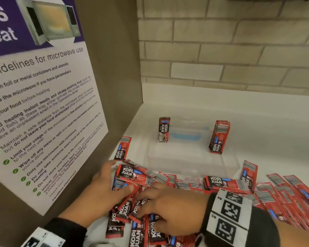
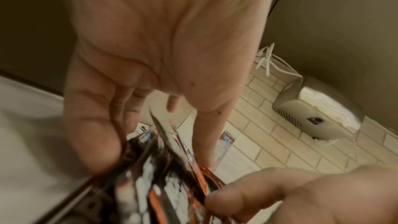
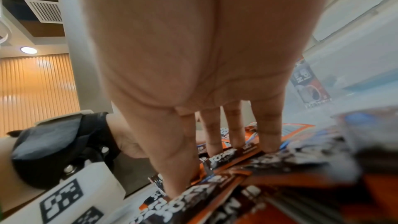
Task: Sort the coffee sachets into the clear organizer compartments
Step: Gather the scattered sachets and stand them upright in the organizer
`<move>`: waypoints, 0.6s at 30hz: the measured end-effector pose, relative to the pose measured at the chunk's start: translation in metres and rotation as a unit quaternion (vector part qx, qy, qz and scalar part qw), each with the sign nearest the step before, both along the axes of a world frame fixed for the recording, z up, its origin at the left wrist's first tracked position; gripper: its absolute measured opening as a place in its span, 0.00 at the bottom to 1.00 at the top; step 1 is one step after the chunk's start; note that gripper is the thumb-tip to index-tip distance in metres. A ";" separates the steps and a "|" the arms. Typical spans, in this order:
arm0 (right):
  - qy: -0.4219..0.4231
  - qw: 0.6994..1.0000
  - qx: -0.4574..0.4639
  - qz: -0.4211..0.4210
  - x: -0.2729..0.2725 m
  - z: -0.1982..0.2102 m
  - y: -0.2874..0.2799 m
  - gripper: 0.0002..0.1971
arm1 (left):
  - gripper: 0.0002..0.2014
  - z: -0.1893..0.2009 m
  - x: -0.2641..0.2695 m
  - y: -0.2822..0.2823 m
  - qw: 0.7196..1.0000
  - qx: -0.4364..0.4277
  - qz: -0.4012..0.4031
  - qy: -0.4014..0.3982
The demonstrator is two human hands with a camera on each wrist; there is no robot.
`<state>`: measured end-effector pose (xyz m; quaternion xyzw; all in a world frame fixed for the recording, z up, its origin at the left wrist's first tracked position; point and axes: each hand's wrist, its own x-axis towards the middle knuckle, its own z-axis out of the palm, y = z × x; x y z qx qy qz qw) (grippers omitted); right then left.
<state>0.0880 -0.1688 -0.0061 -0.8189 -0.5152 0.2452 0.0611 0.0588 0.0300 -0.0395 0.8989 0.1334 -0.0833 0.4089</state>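
Observation:
Red and black Kopi Juan sachets (image 1: 227,183) lie heaped across the front of the white counter (image 1: 275,131). My left hand (image 1: 119,177) grips a bunch of them (image 1: 132,172) between thumb and fingers at the pile's left end; the left wrist view shows that bundle (image 2: 161,185) blurred in the grip. My right hand (image 1: 146,205) rests with straight fingertips (image 3: 269,147) on sachets (image 3: 228,157) just right of it. Behind the pile stands the clear organizer (image 1: 185,157), with one sachet (image 1: 164,129) upright at its left and a stack (image 1: 219,137) upright at its right.
A brown side panel with a microwave-guidelines poster (image 1: 43,104) closes off the left. One sachet (image 1: 123,148) leans against it. A tiled wall (image 1: 221,50) runs behind the counter. A clear box with a blue seal (image 1: 187,135) sits at the organizer's back.

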 end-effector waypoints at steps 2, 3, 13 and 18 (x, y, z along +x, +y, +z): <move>0.003 1.000 0.005 0.000 0.000 0.000 -0.001 0.23 | 0.45 0.002 0.007 0.002 0.998 0.014 -0.058 0.012; 0.006 1.000 0.008 -0.002 0.001 0.000 -0.001 0.23 | 0.47 0.003 0.010 0.001 0.996 0.034 -0.081 0.025; 0.013 1.000 0.018 -0.015 0.005 -0.004 -0.002 0.22 | 0.21 0.003 0.010 0.000 0.995 0.057 -0.081 0.009; 0.007 1.000 0.008 -0.015 0.005 -0.004 0.000 0.22 | 0.32 0.004 0.009 -0.001 0.994 0.044 -0.103 0.013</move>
